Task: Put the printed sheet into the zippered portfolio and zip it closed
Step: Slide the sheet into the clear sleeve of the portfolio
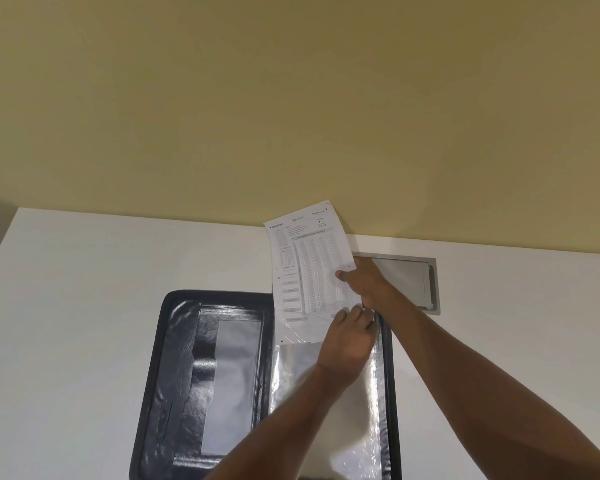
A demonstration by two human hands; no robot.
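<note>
Against a plain yellow wall (291,98), a white surface (84,271) is carrying a black zippered portfolio (174,375) that is lying wide open, its left half showing a dark glossy lining with a clear pocket (231,375) and its right half showing crinkled silvery plastic sleeves (354,427). Just beyond the portfolio's far right corner, a grey hatch plate (406,282) is sitting flush in the surface. Two bare forearms are reaching in from the lower right, and a printed sheet (309,271) is standing tilted above the portfolio's right half, its lower edge meeting the sleeves. At the sheet's right edge, the right hand (364,282) is pinching the paper, thumb on the printed face. Lower down, the left hand (347,344) is curling its fingers at the sheet's bottom corner, touching paper and sleeve; whether it is gripping either cannot be told.
</note>
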